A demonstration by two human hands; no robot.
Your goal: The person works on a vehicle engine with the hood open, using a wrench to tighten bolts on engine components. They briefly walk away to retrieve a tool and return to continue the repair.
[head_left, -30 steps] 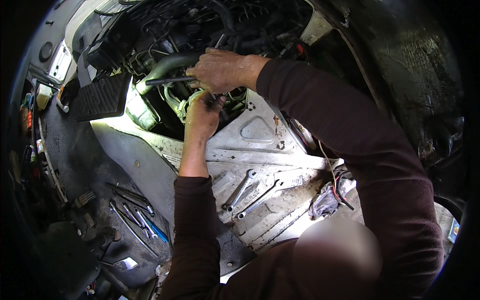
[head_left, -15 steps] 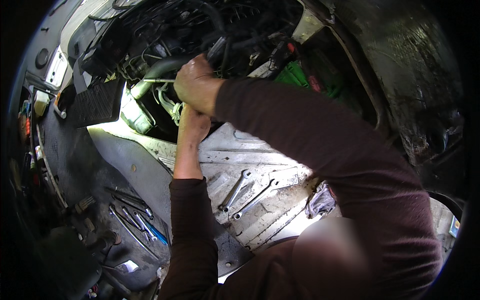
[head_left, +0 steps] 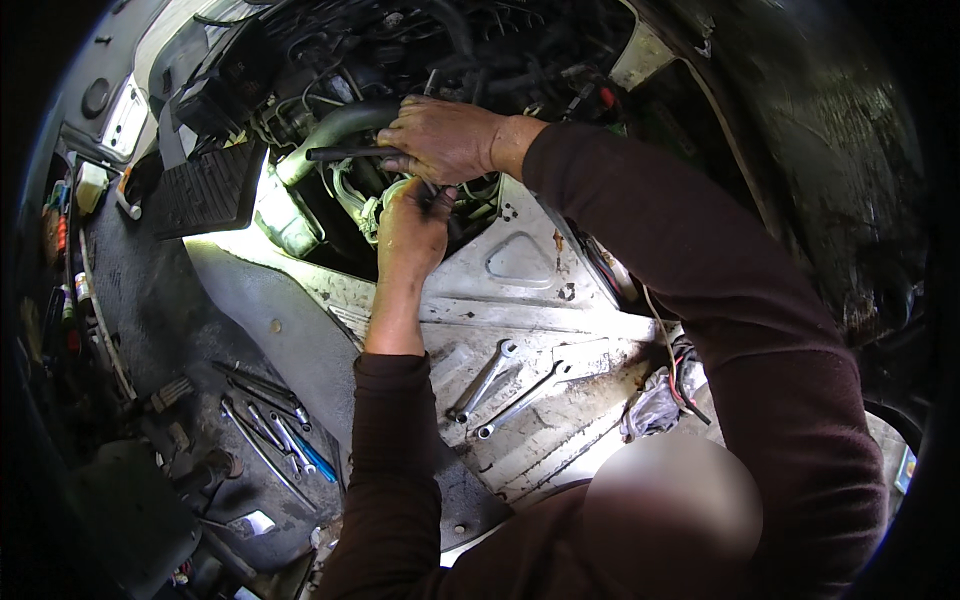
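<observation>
My right hand is closed over a dark bar-shaped tool handle, which sticks out to the left above the engine bay. Just below it, my left hand is closed, its thumb pressed against something dark that I cannot make out. Both hands are over the opening, beside a thick grey hose and a pale bundle of wiring. Whatever the tool's working end meets is hidden by the hands. On the light metal panel nearer me lie two combination wrenches.
A black ribbed pedal stands left of the opening. More wrenches lie on the dark floor at lower left. A crumpled rag and loose wires are by my right arm. Engine parts and hoses fill the far side.
My right hand has shifted right and turned, its back now showing. The dark handle now points left where a shiny rod showed before. My left hand has come into fuller view beneath it.
</observation>
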